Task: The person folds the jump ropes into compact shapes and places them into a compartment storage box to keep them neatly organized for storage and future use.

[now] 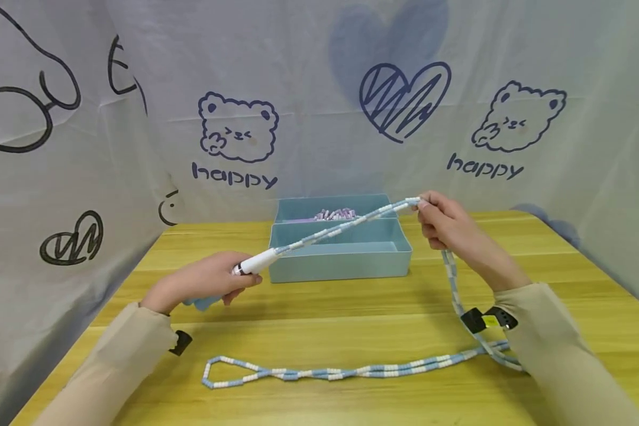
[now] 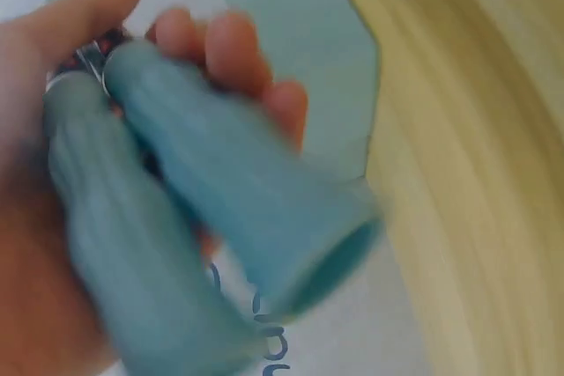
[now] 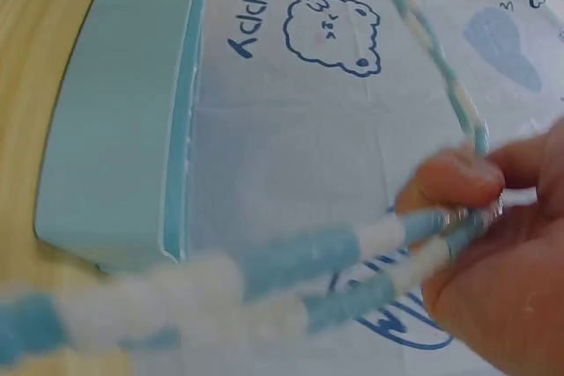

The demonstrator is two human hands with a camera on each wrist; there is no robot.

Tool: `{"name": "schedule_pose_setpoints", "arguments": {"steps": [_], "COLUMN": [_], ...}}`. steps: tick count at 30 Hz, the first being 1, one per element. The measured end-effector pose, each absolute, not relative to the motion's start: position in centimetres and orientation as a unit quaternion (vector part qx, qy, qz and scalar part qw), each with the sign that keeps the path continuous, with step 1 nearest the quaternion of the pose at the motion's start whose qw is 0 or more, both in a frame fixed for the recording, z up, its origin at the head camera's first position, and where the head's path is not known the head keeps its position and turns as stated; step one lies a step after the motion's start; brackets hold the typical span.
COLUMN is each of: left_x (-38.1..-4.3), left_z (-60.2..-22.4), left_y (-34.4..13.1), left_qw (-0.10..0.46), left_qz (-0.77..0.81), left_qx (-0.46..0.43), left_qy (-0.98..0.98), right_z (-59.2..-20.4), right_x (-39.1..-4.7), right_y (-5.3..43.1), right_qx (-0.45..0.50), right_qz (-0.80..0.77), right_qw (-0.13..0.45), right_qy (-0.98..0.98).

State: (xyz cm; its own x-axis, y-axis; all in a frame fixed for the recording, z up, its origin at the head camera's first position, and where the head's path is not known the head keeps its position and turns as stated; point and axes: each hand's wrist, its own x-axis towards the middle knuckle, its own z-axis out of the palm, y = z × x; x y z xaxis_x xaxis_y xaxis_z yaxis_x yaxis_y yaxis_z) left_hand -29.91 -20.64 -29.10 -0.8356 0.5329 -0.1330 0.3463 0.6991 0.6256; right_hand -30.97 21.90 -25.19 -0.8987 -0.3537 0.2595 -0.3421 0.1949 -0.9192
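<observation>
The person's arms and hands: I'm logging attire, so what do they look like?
The left sleeve and right sleeve are plain beige. The left hand and right hand are ungloved. A black piece shows at the left sleeve's end; at the right's, a black band with a yellow patch.

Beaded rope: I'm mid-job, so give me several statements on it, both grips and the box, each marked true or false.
1. The right grip pinches the beaded rope. True.
2. The left grip holds nothing. False: it holds two handles with blue ends.
3. The purple and white pieces lie at the rear of the blue box. True.
4. The rope's closed loop lies inside the box. False: it lies on the wooden table.
5. The rope's beads are red and black. False: they are light blue and white.
</observation>
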Motion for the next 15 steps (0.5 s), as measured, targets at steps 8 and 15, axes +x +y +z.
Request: {"name": "schedule_pose_setpoints", "arguments": {"steps": [8, 15], "left_x": [-30.9, -30.3], "left_z": [-27.2, -26.1], "left_y": [-17.9, -12.5], "left_qw": [0.077, 0.101], "left_qz": [0.433, 0.536], "left_qx": [0.213, 0.258], "left_qy": [0.872, 0.797], "right_z": [-26.1, -27.9], "right_x": [-31.3, -30.8], "right_y": [21.1, 17.0], "right_qx": [-0.132, -0.119], "right_qz": [-0.721, -0.768], "right_qw": [-0.015, 0.065], "right_qy": [0.68, 0.626]}}
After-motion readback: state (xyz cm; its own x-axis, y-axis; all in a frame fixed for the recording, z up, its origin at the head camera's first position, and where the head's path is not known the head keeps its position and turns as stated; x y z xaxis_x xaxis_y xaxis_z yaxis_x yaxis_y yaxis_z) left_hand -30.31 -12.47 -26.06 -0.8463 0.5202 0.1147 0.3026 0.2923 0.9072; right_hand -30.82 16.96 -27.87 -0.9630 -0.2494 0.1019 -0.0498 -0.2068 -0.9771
